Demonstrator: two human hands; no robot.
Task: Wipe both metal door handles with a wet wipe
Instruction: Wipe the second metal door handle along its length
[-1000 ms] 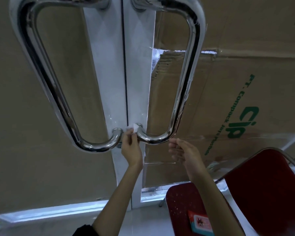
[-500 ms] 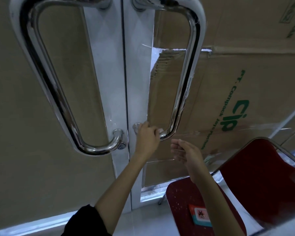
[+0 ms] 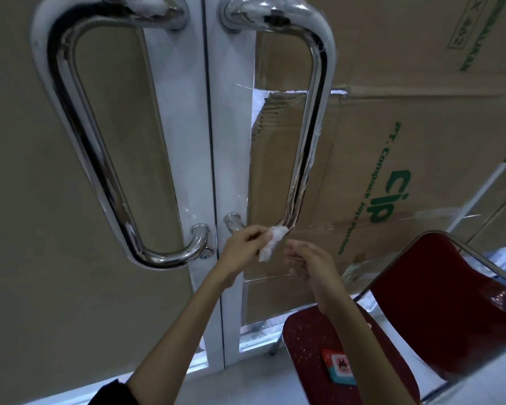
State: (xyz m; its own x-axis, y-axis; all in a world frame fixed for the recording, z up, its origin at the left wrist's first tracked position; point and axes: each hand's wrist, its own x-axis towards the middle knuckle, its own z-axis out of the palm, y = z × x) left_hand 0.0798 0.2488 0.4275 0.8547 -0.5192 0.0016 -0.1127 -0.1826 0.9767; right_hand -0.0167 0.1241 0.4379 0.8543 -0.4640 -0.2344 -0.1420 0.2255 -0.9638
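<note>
Two shiny D-shaped metal handles hang on a white-framed double door. The left handle (image 3: 100, 159) is untouched. My left hand (image 3: 243, 247) pinches a crumpled white wet wipe (image 3: 272, 241) and presses it against the bottom curve of the right handle (image 3: 307, 147). My right hand (image 3: 310, 261) hovers just below and to the right of the wipe, fingers apart, holding nothing.
A red chair with a metal frame (image 3: 438, 290) stands at the lower right, close to the door, with a small colourful packet (image 3: 341, 366) on its seat. Cardboard with green lettering (image 3: 421, 135) covers the right door's glass.
My left hand slid with the wipe from the right handle's lower mount along the bottom curve toward the right bend. The wipe now shows beyond my fingers. My right hand stayed nearly still.
</note>
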